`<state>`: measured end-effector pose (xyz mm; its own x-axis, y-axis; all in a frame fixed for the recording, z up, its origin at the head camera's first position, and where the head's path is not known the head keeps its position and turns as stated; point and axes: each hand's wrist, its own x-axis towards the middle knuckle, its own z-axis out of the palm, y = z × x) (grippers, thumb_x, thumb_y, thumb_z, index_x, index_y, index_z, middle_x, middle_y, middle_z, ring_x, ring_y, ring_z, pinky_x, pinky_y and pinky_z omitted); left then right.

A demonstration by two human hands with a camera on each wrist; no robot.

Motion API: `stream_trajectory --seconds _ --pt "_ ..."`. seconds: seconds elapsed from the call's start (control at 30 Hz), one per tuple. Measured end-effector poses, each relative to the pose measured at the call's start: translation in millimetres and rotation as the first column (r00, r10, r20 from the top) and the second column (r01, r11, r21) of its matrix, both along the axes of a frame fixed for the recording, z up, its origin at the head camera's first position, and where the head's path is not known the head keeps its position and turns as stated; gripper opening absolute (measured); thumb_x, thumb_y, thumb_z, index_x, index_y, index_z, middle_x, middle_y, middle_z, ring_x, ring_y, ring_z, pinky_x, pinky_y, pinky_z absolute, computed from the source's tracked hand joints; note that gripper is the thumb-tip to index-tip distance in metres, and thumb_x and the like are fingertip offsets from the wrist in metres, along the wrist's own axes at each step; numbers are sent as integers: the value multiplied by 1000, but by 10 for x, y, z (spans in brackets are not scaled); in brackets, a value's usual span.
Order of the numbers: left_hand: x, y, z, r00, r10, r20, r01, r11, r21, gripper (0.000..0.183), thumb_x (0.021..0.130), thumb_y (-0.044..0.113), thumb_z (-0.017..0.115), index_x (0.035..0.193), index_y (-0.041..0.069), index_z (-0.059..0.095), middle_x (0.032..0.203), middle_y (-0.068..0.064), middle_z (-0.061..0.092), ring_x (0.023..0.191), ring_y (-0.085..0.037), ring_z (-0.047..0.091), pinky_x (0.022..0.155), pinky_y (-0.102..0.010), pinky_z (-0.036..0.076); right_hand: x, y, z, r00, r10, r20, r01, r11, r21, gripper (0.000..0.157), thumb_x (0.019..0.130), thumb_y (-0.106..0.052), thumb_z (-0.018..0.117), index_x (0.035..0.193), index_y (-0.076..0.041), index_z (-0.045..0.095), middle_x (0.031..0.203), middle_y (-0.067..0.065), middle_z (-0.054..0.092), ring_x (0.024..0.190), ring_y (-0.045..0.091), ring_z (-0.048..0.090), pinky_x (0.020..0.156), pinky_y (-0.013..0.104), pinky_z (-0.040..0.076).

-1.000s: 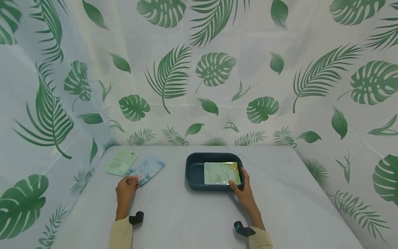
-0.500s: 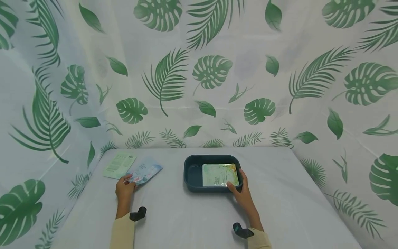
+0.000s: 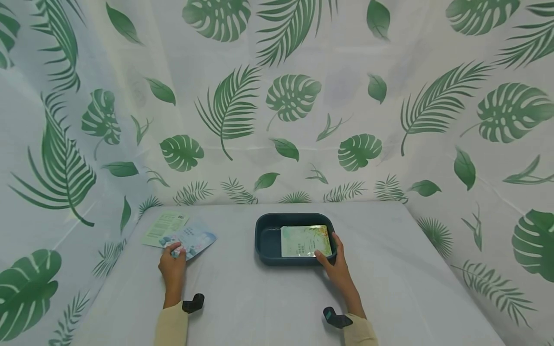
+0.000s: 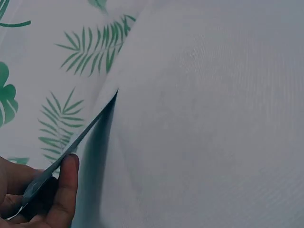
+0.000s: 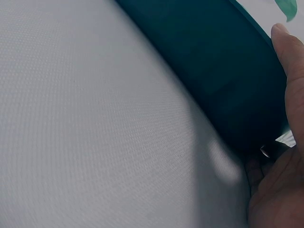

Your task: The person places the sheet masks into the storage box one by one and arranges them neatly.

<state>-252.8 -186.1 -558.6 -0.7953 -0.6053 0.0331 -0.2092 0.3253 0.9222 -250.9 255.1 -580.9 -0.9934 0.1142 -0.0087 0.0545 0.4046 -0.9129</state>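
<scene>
My left hand (image 3: 173, 268) pinches the near left end of a flat blue floral sachet (image 3: 196, 240), thumb on one side and fingers on the other. Seen edge-on in the left wrist view, the sachet (image 4: 90, 127) slants up off the white table. A pale green sachet (image 3: 163, 228) lies behind it at the far left, partly overlapped. My right hand (image 3: 339, 269) grips the right front corner of a dark teal plastic basin (image 3: 269, 262), its thumb over the rim. Inside, on the right, lies a green and yellow sachet (image 3: 304, 240). In the right wrist view the basin wall (image 5: 209, 61) stands on the tabletop.
A white cloth covers the table (image 3: 255, 307). Leaf-printed curtain (image 3: 242, 178) hangs at the back and along both sides, close to the table's edges. Black camera mounts (image 3: 193, 303) sit on both wrists near the cream sleeves.
My left hand has lifted the blue sachet and drawn it left, so it overlaps the pale green sachet more. The right hand and the basin stay where they were.
</scene>
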Motion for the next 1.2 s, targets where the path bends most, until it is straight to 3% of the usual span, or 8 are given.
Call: stream_trajectory --seconds 0.23,0.37,0.53,0.63,0.8,0.93,1.1,1.2 --pt "-5 245 131 987 21 -160 -19 1000 14 30 93 -5 54 123 -7 59 134 -31 55 133 -43 45 108 -54 36 8 18 36 1000 8 3 -8 1000 -3 87 92 -46 64 156 -32 7 165 10 6 152 38 5 115 65 13" --pt "-37 437 274 972 -75 -220 92 993 67 32 96 2 56 127 -3 57 143 -25 49 142 -39 36 115 -52 27 -10 35 53 1000 12 -13 -12 1000 -1 87 92 -47 64 156 -32 7 165 10 6 152 38 5 115 65 13" --pt "-89 641 370 944 -212 -254 248 962 119 36 97 11 60 131 1 56 152 -21 40 148 -36 24 118 -51 22 -14 41 39 1000 11 -21 -11 1000 -13 87 91 -46 65 156 -31 9 165 11 7 152 39 6 115 65 13" --pt "-101 761 399 918 -272 -290 310 946 92 37 96 13 62 130 0 57 150 -22 43 146 -35 29 117 -52 25 1 35 24 1000 10 -17 -10 1000 -10 87 91 -45 65 156 -29 9 165 11 8 152 39 7 115 64 14" --pt "-164 1036 457 883 -385 -268 405 914 19 39 96 19 63 131 3 58 146 -19 48 143 -35 35 115 -53 29 19 39 29 1000 -2 -14 2 1000 -5 87 91 -46 65 156 -29 9 165 12 8 151 39 7 115 64 14" --pt "-246 1297 509 842 -502 -199 497 864 -78 38 96 20 63 131 6 60 146 -18 50 141 -36 39 110 -54 36 12 50 34 1000 2 -21 -2 1000 -3 88 91 -46 65 156 -29 9 165 12 8 151 39 7 116 64 13" --pt "-288 1609 519 751 -656 -77 639 751 -168 39 97 15 60 134 4 57 144 -20 51 138 -38 43 108 -53 39 25 42 27 1000 9 -21 -9 1000 -12 87 92 -44 65 156 -28 9 165 14 8 151 40 7 115 65 14" --pt "-282 1767 512 731 -682 30 677 717 -165 45 96 9 59 140 5 50 146 -21 47 138 -38 42 111 -52 35 33 27 21 999 18 -27 -18 1000 -13 85 93 -42 64 156 -27 9 164 15 8 151 42 8 114 66 14"
